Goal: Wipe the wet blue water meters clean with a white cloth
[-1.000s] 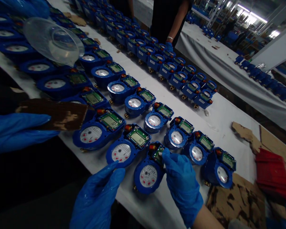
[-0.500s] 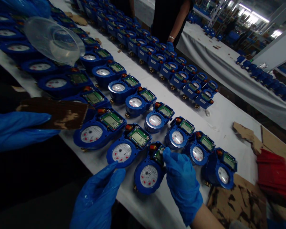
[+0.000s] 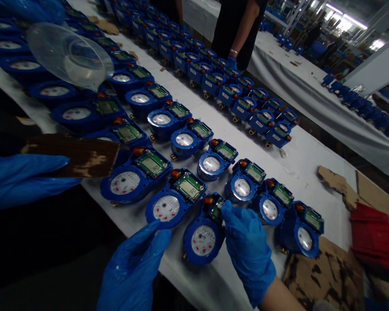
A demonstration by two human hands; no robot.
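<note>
In blue gloves, my right hand [image 3: 249, 252] is closed in a pinch at the circuit board end of the nearest water meter [image 3: 203, 241]. Whatever sits in its fingertips is too small to make out and partly covered by them. My left hand [image 3: 132, 268] has its fingers stretched out and slightly apart. Its fingertips are at the lower rim of the neighbouring water meter [image 3: 166, 209], whose small display is lit with digits. Both meters have round white dials, blue housings and exposed green boards with an orange-red part beside them.
At left, a co-worker's gloved hand [image 3: 22, 179] holds a brown-smeared cardboard piece [image 3: 81, 155]. Another gloved hand [image 3: 35, 11] is above a clear plastic cup [image 3: 68, 56]. Rows of meters [image 3: 210, 82] stand across the white-covered table. A red cloth-like item [image 3: 372, 237] and stained cardboard [image 3: 324, 276] lie right.
Almost nothing differs. The plastic cup at upper left has shifted slightly left, and the co-worker at the back has moved a little to the right. My hands hold the same positions.
</note>
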